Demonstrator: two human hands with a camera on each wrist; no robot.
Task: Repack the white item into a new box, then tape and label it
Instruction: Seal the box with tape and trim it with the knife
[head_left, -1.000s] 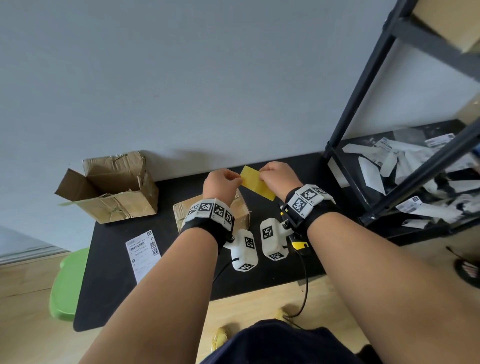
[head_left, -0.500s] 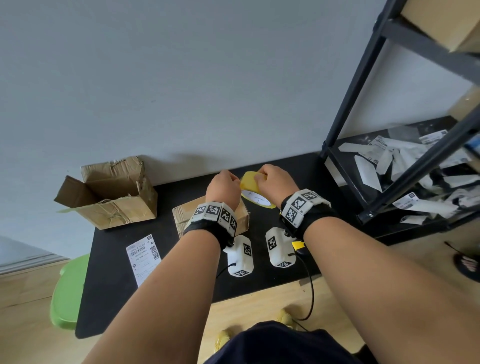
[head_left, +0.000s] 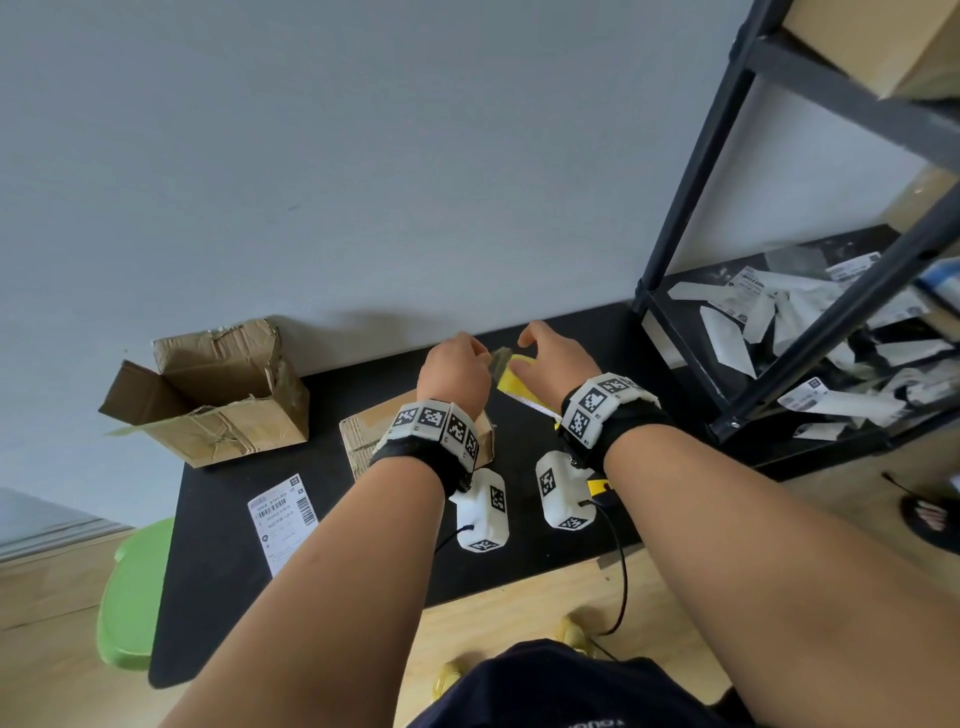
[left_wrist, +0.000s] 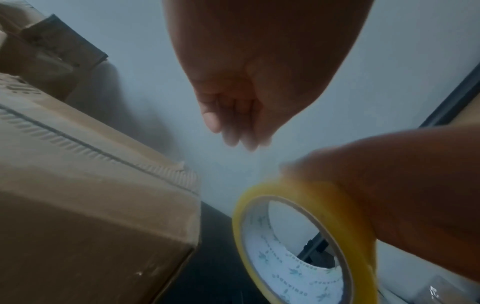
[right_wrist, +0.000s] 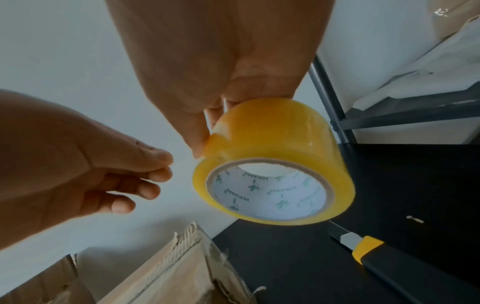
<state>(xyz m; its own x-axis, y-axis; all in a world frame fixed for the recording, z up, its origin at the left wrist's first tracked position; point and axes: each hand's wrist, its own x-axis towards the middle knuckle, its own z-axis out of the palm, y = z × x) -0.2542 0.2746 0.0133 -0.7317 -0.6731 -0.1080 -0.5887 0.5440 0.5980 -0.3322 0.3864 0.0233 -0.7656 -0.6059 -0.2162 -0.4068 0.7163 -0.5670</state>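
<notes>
My right hand (head_left: 550, 358) grips a roll of yellow packing tape (head_left: 514, 382) above the black table, just right of the closed brown box (head_left: 363, 436). The roll (right_wrist: 272, 133) is held by its outer face, and its white printed core faces the right wrist camera. My left hand (head_left: 457, 364) is a short way left of the roll, thumb and forefinger pinched together (right_wrist: 161, 164). A thin greyish strip of tape (head_left: 501, 361) runs from that pinch to the roll. The box's corrugated top edge (left_wrist: 78, 164) lies below my left hand (left_wrist: 233, 102). No white item is visible.
An opened, torn cardboard box (head_left: 208, 389) stands at the table's back left. A shipping label (head_left: 283, 517) lies flat near the front left. A yellow and black utility knife (right_wrist: 363, 246) lies on the table (head_left: 218, 571). A black shelf rack (head_left: 727, 260) stands at the right, a green stool (head_left: 135, 587) at the left.
The roll has turned from showing its flat yellow face to tilting downward. My two hands have drawn apart, and a short strip of tape now stretches between them.
</notes>
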